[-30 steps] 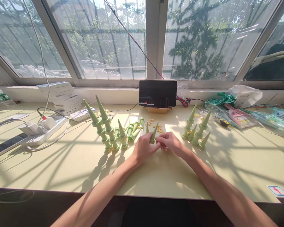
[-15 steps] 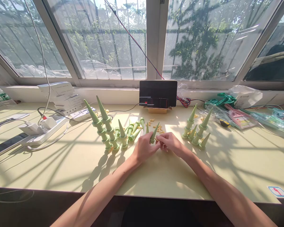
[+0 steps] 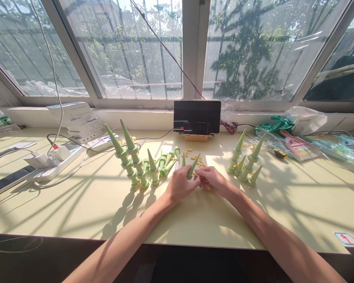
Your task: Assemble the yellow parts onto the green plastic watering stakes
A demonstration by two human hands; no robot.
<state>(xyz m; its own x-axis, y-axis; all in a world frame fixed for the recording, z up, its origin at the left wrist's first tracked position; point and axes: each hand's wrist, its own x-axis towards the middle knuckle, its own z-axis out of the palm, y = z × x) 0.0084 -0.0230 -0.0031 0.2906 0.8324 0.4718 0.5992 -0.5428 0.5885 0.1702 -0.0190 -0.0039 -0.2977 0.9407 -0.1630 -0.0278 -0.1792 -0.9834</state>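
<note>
My left hand [image 3: 179,184] is closed around a green plastic cone [image 3: 192,167] whose tip points up and away. My right hand [image 3: 212,179] pinches a small yellow piece [image 3: 196,174] against the cone's base. Two tall stacks of green cones [image 3: 129,157] lean to the left of my hands, with shorter cones [image 3: 162,163] lying beside them. Another group of stacked cones [image 3: 246,161] stands to the right. Small yellow pieces [image 3: 196,157] lie scattered beyond my hands.
A dark screen on a wooden stand [image 3: 197,116] sits at the windowsill. A white power strip with cables [image 3: 51,161] and a phone [image 3: 8,179] lie left. Plastic bags and tools [image 3: 297,139] crowd the right back. The table's front edge [image 3: 177,239] is near me.
The cone's tip has tilted slightly to the right, and my right fingers have shifted a little at its base. Both arms stay in place.
</note>
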